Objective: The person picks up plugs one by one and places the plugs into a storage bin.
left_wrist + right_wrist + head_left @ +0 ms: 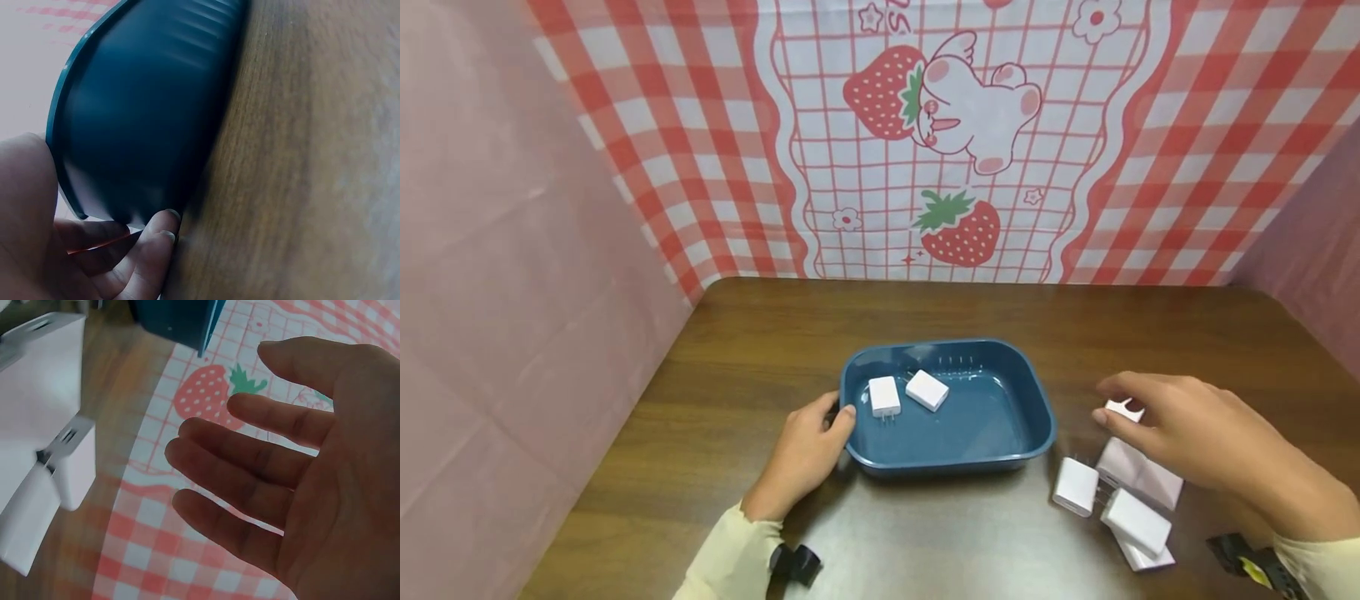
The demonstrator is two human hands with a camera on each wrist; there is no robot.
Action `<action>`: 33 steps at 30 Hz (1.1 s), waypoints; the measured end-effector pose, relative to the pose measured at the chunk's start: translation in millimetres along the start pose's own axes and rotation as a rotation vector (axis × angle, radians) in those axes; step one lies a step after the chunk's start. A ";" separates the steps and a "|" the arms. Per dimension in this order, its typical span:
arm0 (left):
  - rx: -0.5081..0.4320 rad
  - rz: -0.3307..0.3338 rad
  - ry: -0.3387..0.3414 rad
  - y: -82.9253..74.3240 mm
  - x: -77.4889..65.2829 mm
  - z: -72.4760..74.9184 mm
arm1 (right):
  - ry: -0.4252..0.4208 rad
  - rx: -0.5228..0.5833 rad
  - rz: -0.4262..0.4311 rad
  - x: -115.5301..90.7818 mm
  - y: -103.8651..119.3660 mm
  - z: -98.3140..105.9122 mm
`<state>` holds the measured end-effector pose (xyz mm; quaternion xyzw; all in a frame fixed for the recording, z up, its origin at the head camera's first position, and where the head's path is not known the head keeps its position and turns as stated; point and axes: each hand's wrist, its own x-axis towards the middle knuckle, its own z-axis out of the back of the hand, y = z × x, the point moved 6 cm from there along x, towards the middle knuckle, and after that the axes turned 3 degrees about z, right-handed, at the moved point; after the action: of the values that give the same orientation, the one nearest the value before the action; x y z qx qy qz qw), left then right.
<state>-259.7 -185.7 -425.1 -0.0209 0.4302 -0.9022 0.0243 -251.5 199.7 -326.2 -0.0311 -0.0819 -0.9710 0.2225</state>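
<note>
My left hand [808, 446] grips the left end of a dark blue tray [925, 464], thumb over the rim and fingers against the outside wall. The left wrist view shows the tray's wall [137, 112] close up with the fingertips low on it. Inside the tray lie two white plug chargers, one with prongs toward me [884, 395] and one tilted [927, 390]. My right hand [1202, 425] is over a loose pile of white chargers [1138, 521] right of the tray. Its fingers are spread with nothing between them in the right wrist view, partly hiding a charger [1123, 408].
One charger [1077, 486] lies at the pile's left side, close to the tray's right corner. The brown wooden table [760, 358] ends at a red-and-white strawberry cloth [958, 233] hung behind it. Pink cloth [550, 250] hangs along the left side.
</note>
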 end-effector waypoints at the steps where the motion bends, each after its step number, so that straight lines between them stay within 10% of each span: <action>1: 0.000 0.000 -0.001 -0.2 -0.1 -0.3 | 0.006 -0.001 -0.010 -2.8 -3.1 -1.5; 33: -0.004 0.008 0.016 0.2 -1.1 -0.7 | 0.082 -0.015 -0.086 -47.0 -64.4 -42.7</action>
<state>-258.6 -185.2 -425.7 -0.0122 0.4324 -0.9013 0.0245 -238.4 269.6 -382.2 0.0108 -0.0669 -0.9807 0.1835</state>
